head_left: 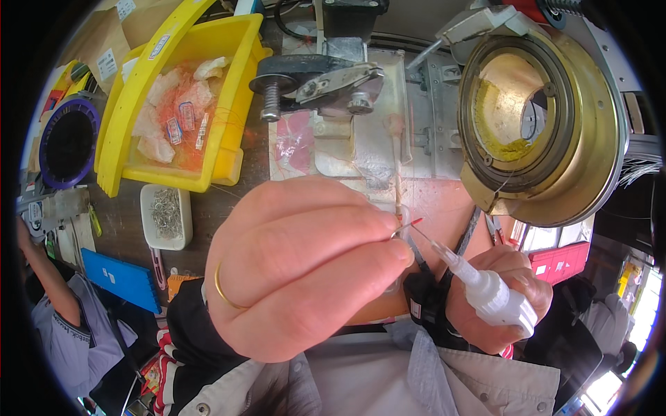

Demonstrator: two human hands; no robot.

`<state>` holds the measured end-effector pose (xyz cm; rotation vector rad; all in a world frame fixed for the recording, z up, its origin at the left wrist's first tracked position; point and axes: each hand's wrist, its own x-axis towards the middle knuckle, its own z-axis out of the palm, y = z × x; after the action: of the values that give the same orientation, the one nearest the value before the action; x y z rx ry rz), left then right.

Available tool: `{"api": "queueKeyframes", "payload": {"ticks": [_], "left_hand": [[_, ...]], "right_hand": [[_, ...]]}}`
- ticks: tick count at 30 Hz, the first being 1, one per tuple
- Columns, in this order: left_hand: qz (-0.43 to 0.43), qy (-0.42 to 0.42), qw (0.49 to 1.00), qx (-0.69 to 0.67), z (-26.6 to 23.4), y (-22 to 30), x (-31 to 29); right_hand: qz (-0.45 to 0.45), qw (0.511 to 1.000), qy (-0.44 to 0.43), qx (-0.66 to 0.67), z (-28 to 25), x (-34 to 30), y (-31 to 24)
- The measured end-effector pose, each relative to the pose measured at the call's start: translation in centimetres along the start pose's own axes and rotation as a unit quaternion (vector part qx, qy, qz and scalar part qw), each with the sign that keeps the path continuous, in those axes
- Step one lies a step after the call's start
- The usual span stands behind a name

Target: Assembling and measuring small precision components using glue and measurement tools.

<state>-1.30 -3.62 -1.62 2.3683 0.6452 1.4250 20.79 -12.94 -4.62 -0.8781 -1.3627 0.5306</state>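
My left hand (pixel 298 263), with a gold ring on one finger, is closed in a pinch at the middle of the view. Between its thumb and fingertip is a small thin piece with a red end (pixel 417 221); the rest of it is hidden by the fingers. Wrapped round a white squeeze bottle (pixel 494 297) is my right hand (pixel 531 281), to the right. The bottle is tilted, its thin needle nozzle pointing up and left. The nozzle's tip is close to the red end; whether they touch I cannot tell.
A yellow bin (pixel 229 149) at the back left holds plastic bags and red thread. Beside it stands a white dish (pixel 182 239) of small metal pieces. A metal clamp (pixel 333 83) and a large brass ring fixture (pixel 590 132) stand behind my hands. Another person's arm (pixel 52 277) shows at far left.
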Motion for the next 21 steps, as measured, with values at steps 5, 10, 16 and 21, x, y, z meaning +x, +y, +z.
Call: {"api": "queueKeyframes", "payload": {"ticks": [5,10,16,21], "left_hand": [[0.0,-0.001,1.0,0.0,0.0,0.0,0.0],[-0.003,0.001,1.0,0.002,0.0,0.1,0.0],[-0.008,-0.002,1.0,0.004,-0.1,0.1,0.0],[-0.027,-0.009,1.0,-0.009,-0.2,0.3,0.0]], "right_hand": [[0.002,1.0,0.024,0.016,0.3,-0.2,-0.1],[-0.007,0.999,0.028,0.015,0.3,-0.1,-0.1],[-0.027,0.999,0.043,0.019,0.5,-0.1,0.4],[-0.057,0.997,0.04,0.019,-0.3,0.1,1.0]]}}
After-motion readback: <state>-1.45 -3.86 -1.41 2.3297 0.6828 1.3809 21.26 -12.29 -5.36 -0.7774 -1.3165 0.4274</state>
